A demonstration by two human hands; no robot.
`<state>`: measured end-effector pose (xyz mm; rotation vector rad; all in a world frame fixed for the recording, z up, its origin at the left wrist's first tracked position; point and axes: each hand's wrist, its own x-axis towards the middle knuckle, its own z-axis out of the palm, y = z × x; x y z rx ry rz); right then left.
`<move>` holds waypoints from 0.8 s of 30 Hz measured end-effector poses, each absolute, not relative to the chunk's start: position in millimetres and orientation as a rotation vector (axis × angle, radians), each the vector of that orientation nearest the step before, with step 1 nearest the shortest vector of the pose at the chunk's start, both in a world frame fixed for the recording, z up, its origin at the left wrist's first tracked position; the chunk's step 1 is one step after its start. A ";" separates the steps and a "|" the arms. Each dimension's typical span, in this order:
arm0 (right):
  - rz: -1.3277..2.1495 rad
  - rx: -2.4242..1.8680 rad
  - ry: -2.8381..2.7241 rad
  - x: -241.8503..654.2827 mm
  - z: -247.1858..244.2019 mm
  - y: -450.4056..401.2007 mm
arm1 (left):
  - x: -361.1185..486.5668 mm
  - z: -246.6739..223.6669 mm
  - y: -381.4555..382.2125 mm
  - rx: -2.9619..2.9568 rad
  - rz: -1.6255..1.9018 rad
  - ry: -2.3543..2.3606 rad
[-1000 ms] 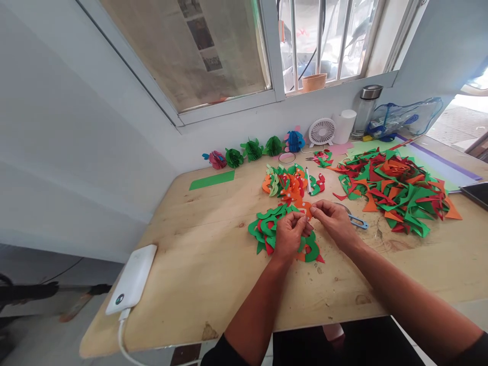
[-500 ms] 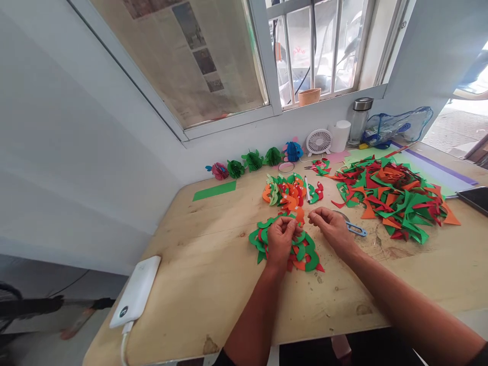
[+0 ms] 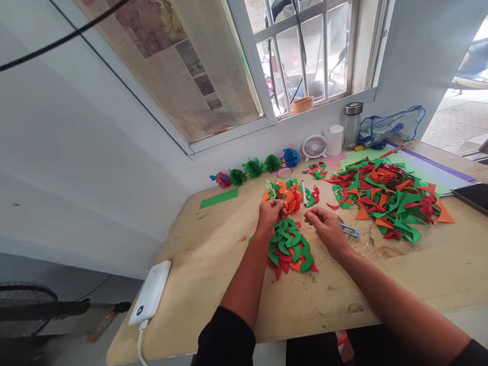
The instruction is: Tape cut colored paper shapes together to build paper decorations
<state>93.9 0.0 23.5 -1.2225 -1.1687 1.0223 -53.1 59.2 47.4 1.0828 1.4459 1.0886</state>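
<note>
My left hand (image 3: 271, 216) is closed in a pinch at the near edge of a pile of curved orange, green and red paper cut-outs (image 3: 293, 195), some with small white squares on them. Whatever lies between its fingertips is hidden among the cut-outs. My right hand (image 3: 325, 227) hovers a little to the right, thumb and fingertips pressed together; anything in them is too small to make out. Below the left hand lies a second heap of green, red and orange curved cut-outs (image 3: 292, 246). Beside my right hand rests a light-blue cutter (image 3: 349, 230), partly hidden.
A large heap of paper scraps (image 3: 389, 195) covers the right side. A white pen (image 3: 304, 193) lies by the cut-outs. Along the wall stand folded paper figures (image 3: 252, 168), a small fan (image 3: 314, 146) and a glass bottle (image 3: 352, 126). A power bank (image 3: 151, 292) sits at the left edge.
My left hand has moved away from me, from the near heap to the pile of cut-outs behind it. My right hand stays pinched in about the same place. The view has shifted slightly.
</note>
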 end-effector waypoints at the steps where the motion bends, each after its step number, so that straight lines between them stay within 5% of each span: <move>1: 1.021 -1.225 -1.162 94.4 22.2 0.9 | -53.0 45.2 64.1 1.081 1.092 1.459; 9: 1.039 -1.181 -1.102 96.4 15.5 5.9 | -83.4 20.0 44.2 1.353 1.202 1.731; 24: 0.828 -1.199 -0.786 122.8 14.7 24.5 | -65.2 12.0 22.6 2.228 0.476 1.867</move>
